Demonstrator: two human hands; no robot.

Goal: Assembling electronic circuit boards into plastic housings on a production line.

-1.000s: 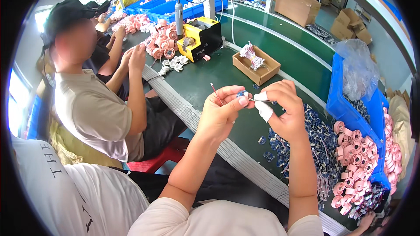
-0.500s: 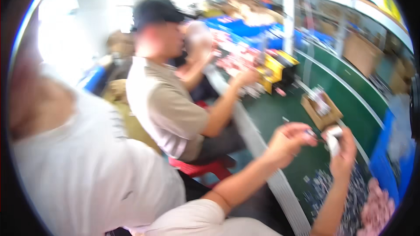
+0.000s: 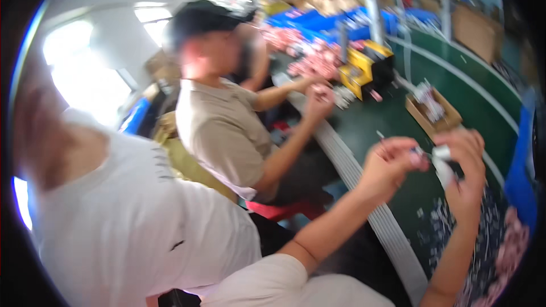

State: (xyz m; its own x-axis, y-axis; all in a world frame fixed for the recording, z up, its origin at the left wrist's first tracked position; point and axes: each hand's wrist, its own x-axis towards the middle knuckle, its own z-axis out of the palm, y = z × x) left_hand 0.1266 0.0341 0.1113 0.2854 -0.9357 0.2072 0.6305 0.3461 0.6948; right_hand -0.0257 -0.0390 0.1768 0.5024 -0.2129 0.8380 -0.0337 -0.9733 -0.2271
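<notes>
My left hand (image 3: 392, 165) pinches a small pinkish piece (image 3: 419, 162) with a whitish-blue end; it is too blurred to name its kind. A thin pale stick (image 3: 380, 135) shows above its fingers. Just to the right, my right hand (image 3: 465, 162) is closed on a small white piece (image 3: 442, 173) that has a rounded top and a flat lower part. A thin dark line seems to run between the two pieces, though I cannot tell whether they touch. Both hands are raised above the green worktable (image 3: 364, 136).
An open cardboard box (image 3: 418, 112) with wrapped things lies beyond my hands. Dark and white small parts (image 3: 438, 233) and pink pieces (image 3: 512, 239) cover the near right. A co-worker (image 3: 222, 119) sits at the left by a yellow-black device (image 3: 361, 74). A white shirt (image 3: 131, 204) fills the left.
The view has shifted, so the scene sits differently and is sharper. My hands keep their hold on the small pieces and stay close together. The co-worker's hands have come together.
</notes>
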